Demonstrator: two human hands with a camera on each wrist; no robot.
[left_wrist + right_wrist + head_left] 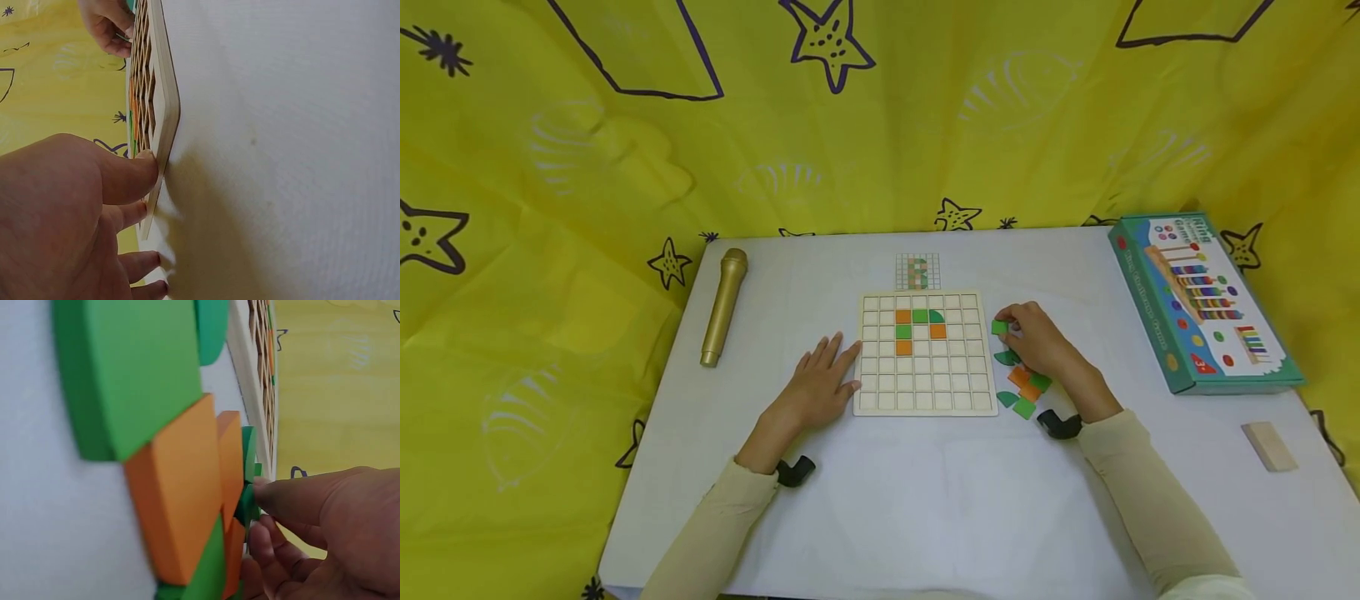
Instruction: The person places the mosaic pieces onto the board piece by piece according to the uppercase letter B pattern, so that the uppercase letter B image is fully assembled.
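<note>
A wooden grid board (880,400) lies on the white table with orange and green tiles set in some of its upper cells. My left hand (816,390) rests spread at the board's left edge; in the left wrist view its thumb (134,178) touches the frame. Beyond the board's right side, my right hand (1037,337) pinches a green square tile (999,327) between thumb and fingers. Below that hand lies a loose pile with an orange tile (1019,377), a green quarter-round tile (1007,399) and several others.
A card with a coloured grid pattern (917,272) lies behind the board. At the far left is a gold microphone (725,308). A green game box (1206,304) and a small wooden block (1269,446) are on the right. Yellow cloth (880,150) hangs behind the table.
</note>
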